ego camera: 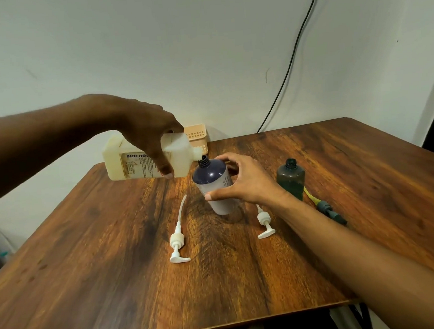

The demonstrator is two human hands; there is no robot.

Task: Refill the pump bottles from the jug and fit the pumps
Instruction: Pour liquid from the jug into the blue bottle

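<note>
My left hand [147,133] grips a cream-white jug [123,160] tipped on its side, its spout resting at the open neck of a dark purple bottle [210,177]. That bottle stands upright at the table's middle, held around its body by my right hand [240,180]. A dark grey-green bottle [290,177] stands open to the right. Two white pumps lie flat: one [178,240] left of the purple bottle, the other [264,222] partly under my right forearm. A grey pump with a yellow tube [327,208] lies beside the grey-green bottle.
The wooden table [116,287] reaches to its front edge near me. A peach plastic basket [198,137] stands at the back edge behind the jug. A black cable [293,56] runs down the wall behind the table.
</note>
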